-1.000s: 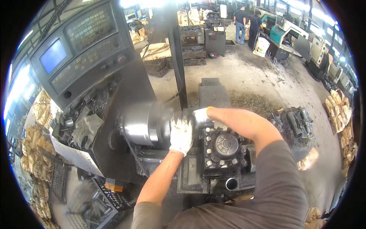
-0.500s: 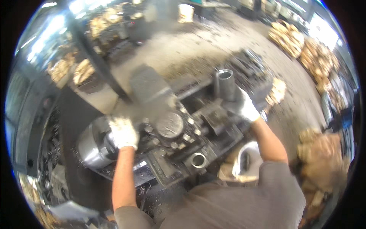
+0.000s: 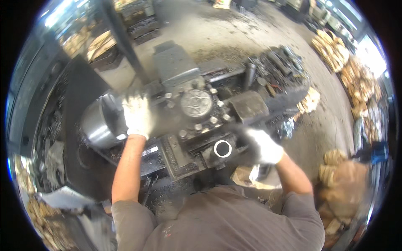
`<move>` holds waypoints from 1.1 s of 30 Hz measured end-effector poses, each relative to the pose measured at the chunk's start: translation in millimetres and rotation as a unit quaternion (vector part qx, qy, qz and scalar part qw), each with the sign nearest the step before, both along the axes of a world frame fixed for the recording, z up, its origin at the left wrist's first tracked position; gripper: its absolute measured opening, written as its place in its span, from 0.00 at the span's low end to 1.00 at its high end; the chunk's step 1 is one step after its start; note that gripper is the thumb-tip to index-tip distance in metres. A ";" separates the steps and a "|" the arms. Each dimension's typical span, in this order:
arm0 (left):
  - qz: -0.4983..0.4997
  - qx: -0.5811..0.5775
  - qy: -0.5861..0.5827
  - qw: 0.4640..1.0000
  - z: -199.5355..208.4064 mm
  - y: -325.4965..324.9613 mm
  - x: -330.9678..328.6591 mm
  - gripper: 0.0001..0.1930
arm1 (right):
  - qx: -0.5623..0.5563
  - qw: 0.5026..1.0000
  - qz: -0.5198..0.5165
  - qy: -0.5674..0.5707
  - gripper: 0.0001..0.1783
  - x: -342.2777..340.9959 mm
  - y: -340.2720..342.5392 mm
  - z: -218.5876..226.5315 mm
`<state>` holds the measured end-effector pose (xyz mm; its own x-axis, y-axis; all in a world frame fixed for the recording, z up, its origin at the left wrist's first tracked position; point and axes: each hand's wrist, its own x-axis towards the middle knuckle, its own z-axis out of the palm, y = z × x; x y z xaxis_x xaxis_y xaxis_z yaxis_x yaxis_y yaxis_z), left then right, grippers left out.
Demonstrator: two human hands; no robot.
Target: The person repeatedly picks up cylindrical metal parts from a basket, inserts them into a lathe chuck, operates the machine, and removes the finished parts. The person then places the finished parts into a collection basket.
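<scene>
My left hand [image 3: 137,116], in a white glove, reaches over the side of a shiny round metal chuck [image 3: 99,129]. Its fingers bend over a dark part there, which blur hides. On the right, my gloved right hand [image 3: 264,147] is smeared by motion beside the near edge of the machine carriage; its fingertips merge into dark metal. Between my hands sits a dark tool post with a round ribbed cap [image 3: 196,103] and several bolts around it. A bright metal ring [image 3: 222,148] shows near my right hand. A dark metal cylinder [image 3: 250,75] stands upright farther back.
Several dark metal pieces [image 3: 284,62] lie heaped at the machine's far right end. A grey metal cover [image 3: 175,67] rises behind the tool post. A dark post [image 3: 125,46] stands at the upper left. Brown sacks [image 3: 345,180] pile up along the right.
My right hand has drawn back toward me, away from the dark tube it was at. The left hand stays by the chuck. The whole view has shifted, with the machine higher in the picture.
</scene>
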<state>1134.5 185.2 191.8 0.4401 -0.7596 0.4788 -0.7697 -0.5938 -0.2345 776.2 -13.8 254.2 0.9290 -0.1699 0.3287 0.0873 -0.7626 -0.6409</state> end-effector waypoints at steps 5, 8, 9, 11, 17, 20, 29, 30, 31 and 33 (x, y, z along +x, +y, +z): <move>-0.106 -0.196 0.109 0.969 12.6 60.5 -84.7 0.33 | -0.044 0.989 0.141 0.001 0.21 65.1 23.6 19.4; -0.017 -0.205 0.209 0.956 -29.1 125.6 -135.1 0.24 | 0.105 0.972 0.192 -0.080 0.26 94.7 -9.8 75.4; 0.020 -0.198 0.283 0.938 -51.1 143.6 -144.8 0.21 | 0.019 0.977 0.203 -0.059 0.27 112.8 -28.1 91.1; 0.059 -0.286 0.400 0.869 -123.9 189.5 -161.3 0.14 | -0.168 0.968 0.181 0.042 0.28 168.9 -54.7 105.0; 0.278 -0.750 0.520 0.298 -214.1 286.8 -189.6 0.31 | -0.380 0.876 0.050 0.293 0.17 300.8 -84.9 43.6; 0.200 -0.856 0.435 0.196 -229.9 357.2 -184.8 0.31 | -0.325 0.868 0.137 0.349 0.19 318.7 -96.9 1.3; 0.185 -0.867 0.423 0.191 -178.1 420.4 -185.0 0.23 | -0.141 0.853 0.245 0.439 0.39 359.2 -55.0 -8.4; 0.177 -0.846 0.441 0.240 -189.2 432.3 -183.4 0.23 | -0.130 0.880 0.228 0.396 0.39 374.6 -47.0 -18.9; 0.172 -0.822 0.458 0.289 -208.6 447.1 -183.8 0.23 | -0.011 0.862 0.260 0.435 0.41 395.6 -36.9 -22.9; 0.228 -0.825 0.492 0.159 -164.6 415.3 -167.7 0.24 | 0.128 0.831 0.260 0.475 0.45 408.4 -22.0 -19.3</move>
<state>966.8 600.5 27.3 0.7477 0.2621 -0.6101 0.2589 0.7310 0.6314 1184.6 -35.8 234.9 0.7182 0.3839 -0.5804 -0.2764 -0.6080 -0.7443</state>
